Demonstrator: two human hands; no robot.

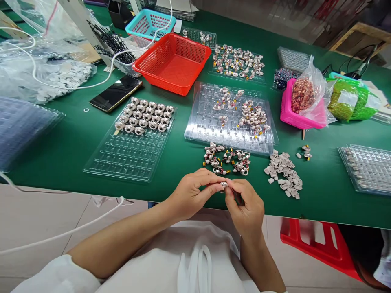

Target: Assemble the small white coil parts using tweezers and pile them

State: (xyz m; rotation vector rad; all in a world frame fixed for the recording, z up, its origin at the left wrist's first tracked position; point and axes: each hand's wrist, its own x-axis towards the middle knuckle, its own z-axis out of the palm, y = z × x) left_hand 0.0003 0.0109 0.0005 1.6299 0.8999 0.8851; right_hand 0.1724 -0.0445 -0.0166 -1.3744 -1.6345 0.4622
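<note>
My left hand [195, 188] and my right hand [247, 203] meet at the front edge of the green table. Between their fingertips they pinch a small shiny earbud part [224, 184], mostly covered by the fingers. Just beyond lies a loose cluster of earbud parts [241, 162] with dark and yellow bits. To the right of my right hand is a pile of flat beige caps [282, 169]. A clear tray [128, 156] on the left holds rows of silvery earbud shells [143, 115] in its far half.
Stacked clear trays [201, 118] hold more earbud parts. Behind stand a red basket [174, 61] and a blue basket [148, 20]. A phone [116, 92] lies left, near a white cable [73, 87]. At right are a pink basket [302, 118] and another tray stack [369, 171].
</note>
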